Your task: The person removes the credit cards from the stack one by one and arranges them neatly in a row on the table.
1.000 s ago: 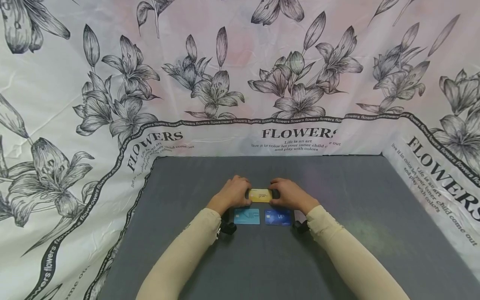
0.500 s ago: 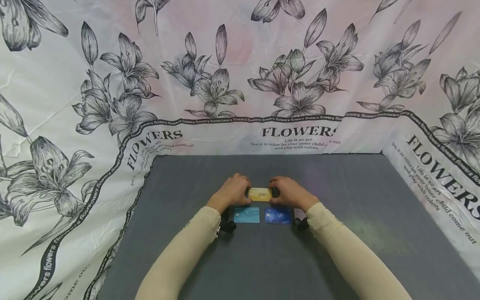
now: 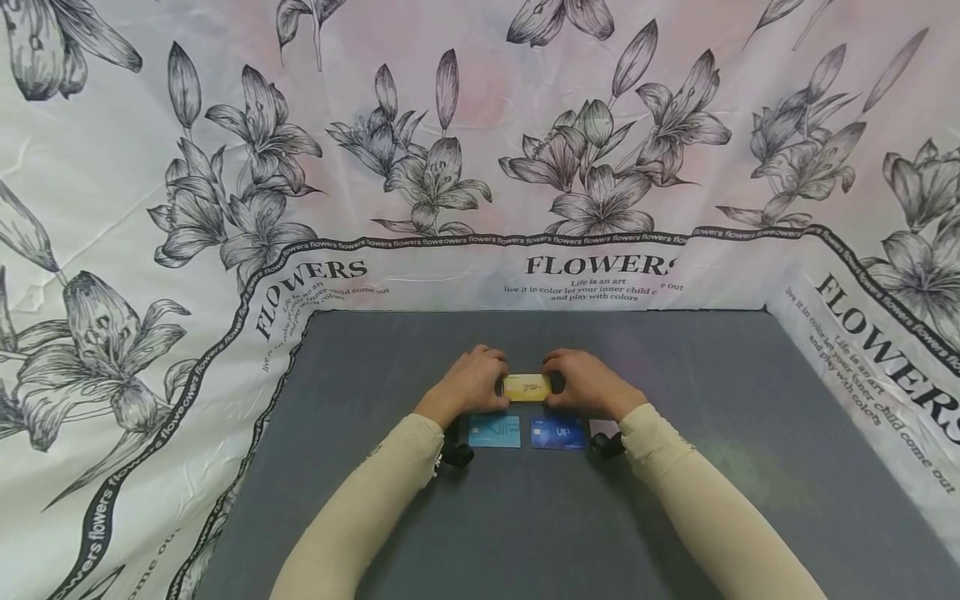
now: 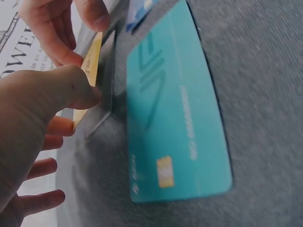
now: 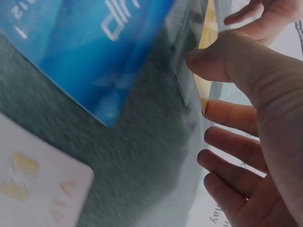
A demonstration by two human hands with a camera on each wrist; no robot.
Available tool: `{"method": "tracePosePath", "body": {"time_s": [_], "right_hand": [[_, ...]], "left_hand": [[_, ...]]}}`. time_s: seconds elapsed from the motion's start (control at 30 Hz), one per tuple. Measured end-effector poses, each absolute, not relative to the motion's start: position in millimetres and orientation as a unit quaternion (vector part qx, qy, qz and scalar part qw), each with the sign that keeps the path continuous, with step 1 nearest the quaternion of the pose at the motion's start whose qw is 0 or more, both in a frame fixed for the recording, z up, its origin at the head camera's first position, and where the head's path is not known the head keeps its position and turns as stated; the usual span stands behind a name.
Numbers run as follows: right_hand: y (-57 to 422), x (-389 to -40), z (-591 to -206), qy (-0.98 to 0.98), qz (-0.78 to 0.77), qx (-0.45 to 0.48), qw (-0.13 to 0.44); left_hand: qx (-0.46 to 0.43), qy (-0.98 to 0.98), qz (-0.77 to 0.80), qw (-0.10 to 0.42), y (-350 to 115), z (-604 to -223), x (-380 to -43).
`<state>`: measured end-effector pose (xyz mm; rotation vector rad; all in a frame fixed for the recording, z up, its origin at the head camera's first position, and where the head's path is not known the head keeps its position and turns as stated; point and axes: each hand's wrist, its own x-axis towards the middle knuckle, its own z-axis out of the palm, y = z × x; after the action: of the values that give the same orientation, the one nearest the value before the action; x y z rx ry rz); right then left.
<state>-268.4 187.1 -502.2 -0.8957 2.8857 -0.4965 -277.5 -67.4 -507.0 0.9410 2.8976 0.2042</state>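
Observation:
A gold card (image 3: 527,387) is held between both hands, one at each short end. My left hand (image 3: 474,382) pinches its left end between thumb and index finger; the other fingers spread apart in the left wrist view. At the right end, my right hand (image 3: 590,385) pinches it the same way. A dark card (image 4: 108,78) lies close beneath the gold one, mostly covered by it in the head view. Nearer the person are a teal VIP card (image 3: 495,432) and a blue VIP card (image 3: 558,433), side by side on the grey table.
A pale card (image 5: 40,184) with a chip lies right of the blue card, partly hidden by the right wrist in the head view. White flower-printed cloth (image 3: 427,275) surrounds the back and sides of the grey table (image 3: 525,533).
Both hands and the gold card have shifted slightly to the right. The grip on the card is the same, and the teal and blue cards lie where they were.

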Motion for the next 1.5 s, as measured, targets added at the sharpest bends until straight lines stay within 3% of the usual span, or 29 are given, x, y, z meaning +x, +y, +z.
{"method": "tracePosePath", "body": {"time_s": [0.53,1.5], "right_hand": [[235,-261,-487,0.938,-0.157,-0.308,0.002],[347,-184,-477,0.957,-0.124,-0.262,0.016]], "left_hand": [[0.35,0.935,0.046,0.024,-24,-492,-273],[0.428,0.903,0.01,-0.033,92,-500,-229]]}}
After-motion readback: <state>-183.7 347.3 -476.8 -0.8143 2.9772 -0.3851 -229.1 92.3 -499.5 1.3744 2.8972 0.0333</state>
